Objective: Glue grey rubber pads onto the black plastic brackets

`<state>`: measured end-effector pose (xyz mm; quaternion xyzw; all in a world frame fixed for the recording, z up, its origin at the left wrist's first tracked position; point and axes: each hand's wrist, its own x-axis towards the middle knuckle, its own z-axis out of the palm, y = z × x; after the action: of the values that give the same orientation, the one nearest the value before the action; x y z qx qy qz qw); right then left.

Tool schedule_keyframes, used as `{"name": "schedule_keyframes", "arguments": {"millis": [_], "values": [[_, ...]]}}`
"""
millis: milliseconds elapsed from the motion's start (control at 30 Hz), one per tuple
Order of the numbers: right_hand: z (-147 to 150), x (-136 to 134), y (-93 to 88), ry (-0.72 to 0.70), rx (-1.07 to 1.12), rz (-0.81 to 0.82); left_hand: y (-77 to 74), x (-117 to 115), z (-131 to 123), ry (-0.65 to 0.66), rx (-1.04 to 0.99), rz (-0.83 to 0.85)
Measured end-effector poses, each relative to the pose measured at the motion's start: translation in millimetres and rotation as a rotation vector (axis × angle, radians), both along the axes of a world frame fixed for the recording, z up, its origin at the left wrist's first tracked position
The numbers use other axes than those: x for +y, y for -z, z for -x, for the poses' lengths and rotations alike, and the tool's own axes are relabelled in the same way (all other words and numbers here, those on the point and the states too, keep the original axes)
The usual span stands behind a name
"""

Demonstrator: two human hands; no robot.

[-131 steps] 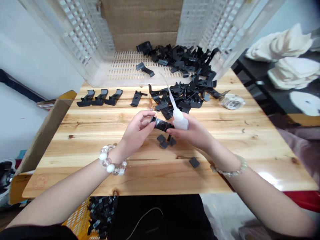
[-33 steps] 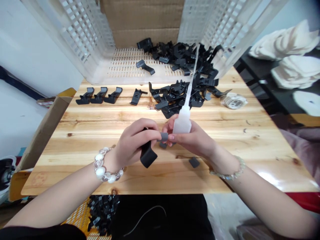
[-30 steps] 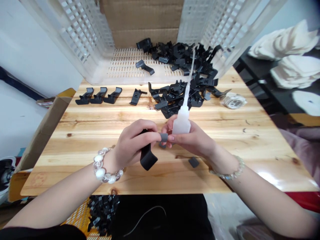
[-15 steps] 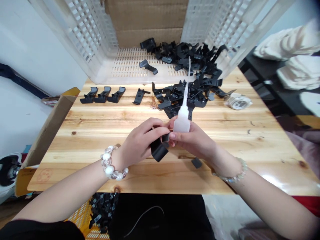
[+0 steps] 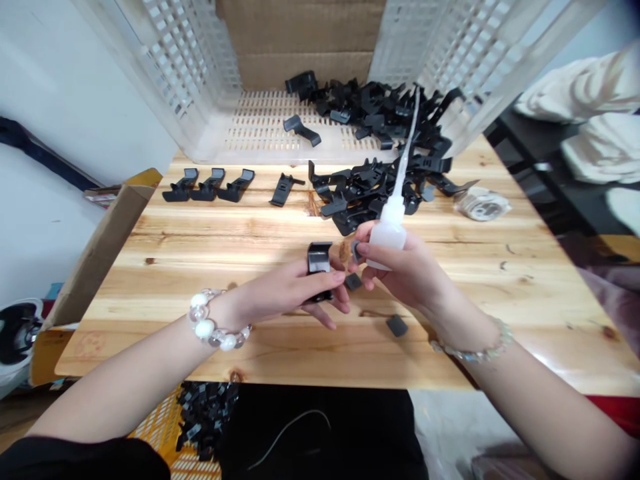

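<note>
So the left hand point(image 5: 285, 288) has a loose-looking hold on a black bracket point(image 5: 319, 257), thumb laid across it, fingers spread out and the bent end sticking up past the grip. Just beside it, the right hand point(image 5: 413, 267) is wrapped around a white squeeze bottle point(image 5: 388, 235), nozzle angled up and away, and its thumb and fingertip also pinch a small grey pad point(image 5: 356, 251), partly covered. Another grey square point(image 5: 353, 281) lies on the table between the two grips, and a dark square point(image 5: 397, 325) sits on the person's side of the right one. Beyond the bottle grip there's a messy heap of black brackets point(image 5: 370, 179), with a wrapped roll point(image 5: 483, 204) off to its right. Past the left grip, leftward, three brackets in a row point(image 5: 206, 189). Farthest out: a white crate point(image 5: 213, 143) holding more black parts point(image 5: 373, 103).
</note>
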<state>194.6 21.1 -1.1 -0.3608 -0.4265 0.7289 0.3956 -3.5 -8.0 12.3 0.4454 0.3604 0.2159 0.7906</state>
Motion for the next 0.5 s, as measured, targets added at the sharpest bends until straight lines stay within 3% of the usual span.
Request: {"name": "schedule_keyframes", "arguments": {"millis": [167, 500], "values": [[-1.2, 6.0, 7.0, 0.032, -0.045, -0.107, 0.1, 1.2, 2.9, -0.074, -0.056, 0.123], [2.1, 0.2, 1.5, 0.007, -0.303, -0.292, 12.0, 4.1, 1.3, -0.080, -0.141, 0.106]]}}
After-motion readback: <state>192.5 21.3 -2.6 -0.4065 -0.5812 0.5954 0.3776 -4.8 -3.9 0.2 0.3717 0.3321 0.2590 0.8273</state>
